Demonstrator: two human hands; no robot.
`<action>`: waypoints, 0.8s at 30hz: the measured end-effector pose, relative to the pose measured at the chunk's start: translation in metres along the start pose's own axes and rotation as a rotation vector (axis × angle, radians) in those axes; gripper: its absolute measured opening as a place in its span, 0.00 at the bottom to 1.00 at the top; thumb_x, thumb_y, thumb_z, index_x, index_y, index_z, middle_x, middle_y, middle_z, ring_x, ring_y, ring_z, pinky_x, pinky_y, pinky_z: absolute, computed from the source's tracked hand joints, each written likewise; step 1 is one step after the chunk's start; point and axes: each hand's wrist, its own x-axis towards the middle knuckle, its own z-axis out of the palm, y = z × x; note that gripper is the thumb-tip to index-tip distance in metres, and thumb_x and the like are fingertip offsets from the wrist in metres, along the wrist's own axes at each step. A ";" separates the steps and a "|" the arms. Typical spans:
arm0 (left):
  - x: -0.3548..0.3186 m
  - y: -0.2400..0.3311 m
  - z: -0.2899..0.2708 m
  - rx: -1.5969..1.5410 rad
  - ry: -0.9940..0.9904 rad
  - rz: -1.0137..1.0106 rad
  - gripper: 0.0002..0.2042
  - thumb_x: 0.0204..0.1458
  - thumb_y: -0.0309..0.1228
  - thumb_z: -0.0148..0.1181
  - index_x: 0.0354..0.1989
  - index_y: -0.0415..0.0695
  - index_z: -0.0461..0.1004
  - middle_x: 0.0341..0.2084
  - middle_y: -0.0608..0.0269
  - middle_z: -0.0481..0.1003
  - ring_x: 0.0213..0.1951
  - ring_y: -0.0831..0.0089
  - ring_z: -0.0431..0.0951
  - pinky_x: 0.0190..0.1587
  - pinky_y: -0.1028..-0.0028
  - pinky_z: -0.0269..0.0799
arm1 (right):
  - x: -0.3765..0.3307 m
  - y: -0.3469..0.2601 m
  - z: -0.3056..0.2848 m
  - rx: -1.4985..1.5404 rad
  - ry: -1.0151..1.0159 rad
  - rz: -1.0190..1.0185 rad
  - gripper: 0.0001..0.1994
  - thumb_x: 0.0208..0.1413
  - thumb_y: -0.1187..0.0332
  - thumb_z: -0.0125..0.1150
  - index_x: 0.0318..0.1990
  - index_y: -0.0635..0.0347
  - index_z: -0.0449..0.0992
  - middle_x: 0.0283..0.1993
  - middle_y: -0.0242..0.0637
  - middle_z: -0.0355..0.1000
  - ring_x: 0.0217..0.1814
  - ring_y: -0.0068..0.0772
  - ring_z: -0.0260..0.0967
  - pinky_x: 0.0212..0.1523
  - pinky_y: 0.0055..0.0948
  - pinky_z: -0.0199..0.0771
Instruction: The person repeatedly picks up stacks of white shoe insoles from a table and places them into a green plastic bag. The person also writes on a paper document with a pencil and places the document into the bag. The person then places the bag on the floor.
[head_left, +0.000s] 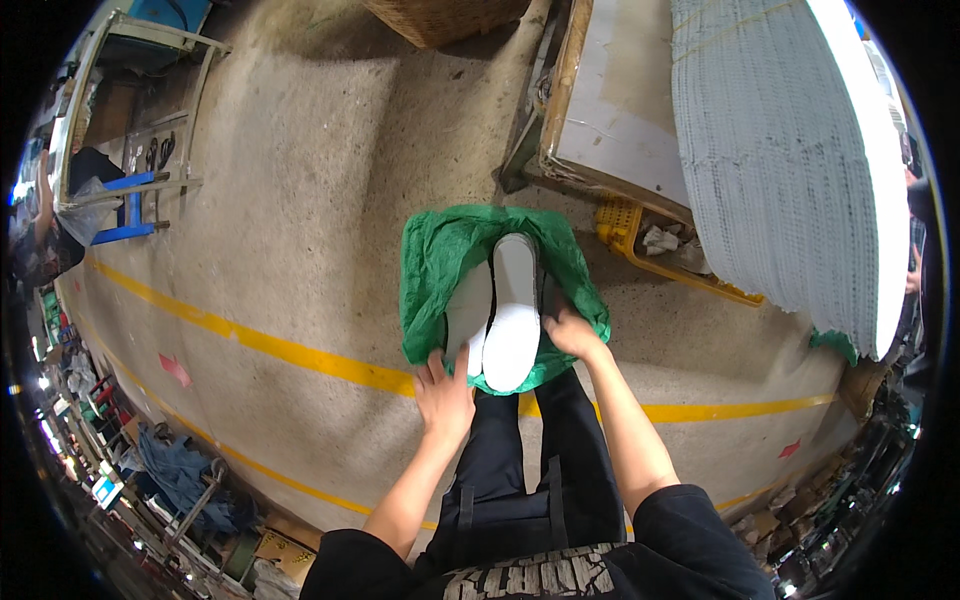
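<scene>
A green woven sack (pixel 428 240) stands open on the floor just in front of my legs. Inside are white shoe soles (pixel 516 290) in two piles, set side by side and lengthwise; the right one stands higher. At the near left rim, my left hand (pixel 445 397) is closed on the sack's edge, thumb beside the left soles (pixel 468 310). My right hand (pixel 573 333) reaches over the right rim and grips the green fabric beside the right pile, its fingertips partly hidden in the sack's folds.
Right of the sack stands a worktable (pixel 625 130) with a large stack of white sheets (pixel 775 150). Beneath it sits a yellow basket (pixel 628 228) holding scraps. A wicker basket (pixel 445 18) is ahead. A metal frame (pixel 190 110) and blue stool (pixel 125 210) stand left, near a person. Yellow lines (pixel 300 355) cross the floor.
</scene>
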 end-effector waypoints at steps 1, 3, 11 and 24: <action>-0.013 0.000 -0.009 -0.013 -0.036 0.034 0.23 0.46 0.27 0.68 0.54 0.56 0.78 0.50 0.60 0.73 0.52 0.52 0.71 0.54 0.54 0.63 | 0.001 -0.004 -0.005 0.100 0.126 -0.034 0.33 0.71 0.55 0.45 0.78 0.60 0.50 0.75 0.61 0.58 0.79 0.58 0.52 0.76 0.42 0.54; -0.041 0.000 -0.028 -0.054 -0.051 0.105 0.12 0.46 0.25 0.66 0.40 0.53 0.83 0.43 0.63 0.73 0.48 0.57 0.71 0.51 0.58 0.62 | 0.002 -0.015 -0.021 0.251 0.337 -0.045 0.35 0.71 0.57 0.48 0.79 0.59 0.46 0.79 0.58 0.52 0.82 0.55 0.46 0.78 0.41 0.50; -0.067 -0.022 -0.094 -0.083 -0.040 0.183 0.06 0.41 0.26 0.71 0.27 0.52 0.82 0.34 0.66 0.71 0.45 0.61 0.70 0.51 0.58 0.58 | -0.039 -0.020 -0.104 0.349 0.380 -0.178 0.32 0.72 0.55 0.50 0.78 0.56 0.54 0.81 0.48 0.53 0.82 0.45 0.50 0.79 0.37 0.50; 0.066 0.111 -0.215 -0.804 0.326 0.211 0.24 0.62 0.40 0.62 0.61 0.39 0.69 0.53 0.48 0.72 0.58 0.52 0.72 0.59 0.51 0.68 | -0.169 -0.002 -0.094 -0.340 -0.234 -0.129 0.23 0.73 0.49 0.41 0.54 0.48 0.83 0.53 0.46 0.81 0.62 0.50 0.74 0.72 0.49 0.60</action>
